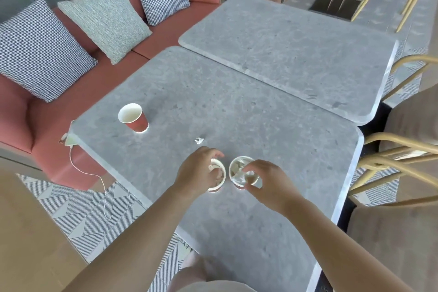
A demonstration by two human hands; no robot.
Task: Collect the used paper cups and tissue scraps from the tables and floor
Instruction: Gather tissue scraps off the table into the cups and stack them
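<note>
Two paper cups stand side by side on the near grey table [260, 220]. My left hand [199, 170] covers the left cup [219, 173], its fingers curled over the rim on white tissue inside. My right hand [265, 180] pinches tissue at the rim of the right cup [237, 166], which holds crumpled white tissue. A small tissue scrap [199, 140] lies on the table just beyond my left hand. Farther left stands a red paper cup [134, 117], upright with a white inside.
A second grey table [296, 42] abuts the far side. A pink bench sofa [35, 125] with three patterned cushions runs along the left. Wooden chairs [403, 149] line the right edge. A white cable [99, 178] hangs off the table's left corner toward the patterned floor.
</note>
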